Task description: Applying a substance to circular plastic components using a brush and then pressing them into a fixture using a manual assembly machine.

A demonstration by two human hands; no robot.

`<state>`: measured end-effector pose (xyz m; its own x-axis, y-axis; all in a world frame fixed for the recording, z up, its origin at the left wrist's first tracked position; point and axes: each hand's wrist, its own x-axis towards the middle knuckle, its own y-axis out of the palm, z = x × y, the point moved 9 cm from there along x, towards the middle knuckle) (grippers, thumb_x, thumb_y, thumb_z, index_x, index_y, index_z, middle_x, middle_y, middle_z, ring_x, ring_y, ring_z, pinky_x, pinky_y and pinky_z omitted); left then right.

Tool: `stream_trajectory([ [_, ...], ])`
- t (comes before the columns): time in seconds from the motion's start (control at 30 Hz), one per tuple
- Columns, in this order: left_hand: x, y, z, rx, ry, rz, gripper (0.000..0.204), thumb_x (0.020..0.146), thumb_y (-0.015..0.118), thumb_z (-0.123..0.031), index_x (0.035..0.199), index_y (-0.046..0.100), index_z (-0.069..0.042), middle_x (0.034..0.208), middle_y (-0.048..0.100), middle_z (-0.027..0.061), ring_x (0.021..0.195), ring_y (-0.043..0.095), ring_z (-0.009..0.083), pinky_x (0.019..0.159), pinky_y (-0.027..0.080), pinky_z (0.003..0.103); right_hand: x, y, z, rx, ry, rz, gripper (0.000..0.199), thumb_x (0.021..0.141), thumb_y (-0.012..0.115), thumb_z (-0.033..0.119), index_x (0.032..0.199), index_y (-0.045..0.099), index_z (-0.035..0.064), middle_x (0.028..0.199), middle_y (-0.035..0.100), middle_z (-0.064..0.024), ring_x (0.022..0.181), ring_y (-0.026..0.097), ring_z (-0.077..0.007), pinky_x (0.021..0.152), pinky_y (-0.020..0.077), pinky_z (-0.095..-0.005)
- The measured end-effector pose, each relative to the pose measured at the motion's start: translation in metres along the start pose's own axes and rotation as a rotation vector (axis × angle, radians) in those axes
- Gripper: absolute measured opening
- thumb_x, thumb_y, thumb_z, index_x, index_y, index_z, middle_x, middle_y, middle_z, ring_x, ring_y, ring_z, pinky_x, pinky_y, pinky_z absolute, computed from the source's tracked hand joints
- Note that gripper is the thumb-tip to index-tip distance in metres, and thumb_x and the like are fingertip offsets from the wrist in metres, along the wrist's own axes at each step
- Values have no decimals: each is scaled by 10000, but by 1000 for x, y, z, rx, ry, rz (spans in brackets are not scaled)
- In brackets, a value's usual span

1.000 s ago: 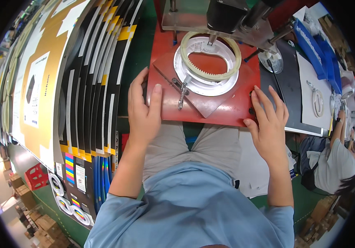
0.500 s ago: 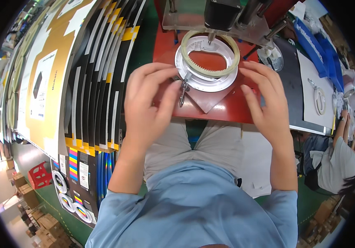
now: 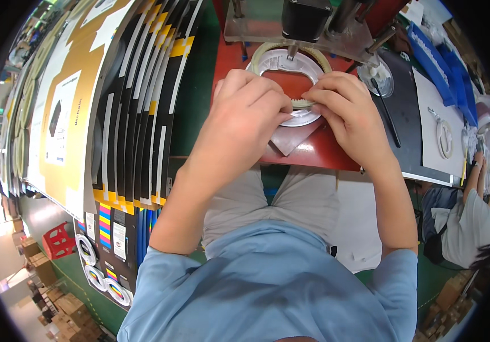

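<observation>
Pressing together over the white ring [image 3: 290, 85], both hands have come in from where they lay a second ago, flat and wide apart at the near corners of the red board [image 3: 319, 151]. Half a second back they were already closing on the ring; now they meet over its near edge.

The left hand [image 3: 245, 117] is curled, fingers bent tight, its fingertips on the ring's near left rim. The right hand [image 3: 350, 114] pinches narrow at the same near edge, thumb and forefinger closed on a short toothed piece of the ring. The small metal tool that lay on the board earlier is out of sight beneath the hands.

The ring sits at the far middle of the red board, under the black motor [image 3: 305, 17] and metal plate [image 3: 307, 34] of a small machine, whose pin comes down just inside the ring's far rim. A grey paper square [image 3: 290, 139] lies under the ring, its corner pointing near.

To the left, a fan of black printed sheets [image 3: 137, 108] overlaps a brown and white poster [image 3: 65, 108]. To the right lie a clear round lid [image 3: 376, 80], a black mat [image 3: 416, 131], and white paper with a second ring [image 3: 443, 137]. At the far right sits another person [image 3: 467, 222].
</observation>
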<state>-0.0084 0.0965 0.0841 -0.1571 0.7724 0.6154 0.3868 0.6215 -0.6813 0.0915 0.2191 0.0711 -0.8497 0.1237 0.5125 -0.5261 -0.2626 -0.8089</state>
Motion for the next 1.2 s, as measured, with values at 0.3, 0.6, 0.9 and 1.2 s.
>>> stream_trajectory([
  [0.3,-4,-14,10,-84,-44,42,136,816,767,1,931,703,-34,907,718,77,860,625,302,781,523,392,1,3,10,13,-10,-50,207,851,760,57,1052,783,98,1021,695,-58,1036,659,-277,873,510,-396],
  [0.6,-8,-4,28,-102,-120,181,123,851,761,-7,964,717,-31,930,725,78,848,638,281,766,524,368,4,5,13,1,9,-78,189,851,787,95,1040,794,100,982,693,-48,1009,667,-269,825,516,-397],
  [0.9,-17,-5,26,-47,-109,105,143,821,798,-37,956,751,-47,988,725,67,912,652,279,802,538,370,4,7,14,-32,21,-40,215,838,784,77,1053,798,82,995,694,-54,1024,663,-280,884,523,-406],
  [1.2,-43,-8,11,93,-102,-5,248,843,800,-40,1090,780,-43,1170,729,108,1111,685,344,936,563,419,7,8,15,-37,-24,-25,262,805,776,38,1065,797,67,994,698,-56,1016,664,-277,885,521,-407],
])
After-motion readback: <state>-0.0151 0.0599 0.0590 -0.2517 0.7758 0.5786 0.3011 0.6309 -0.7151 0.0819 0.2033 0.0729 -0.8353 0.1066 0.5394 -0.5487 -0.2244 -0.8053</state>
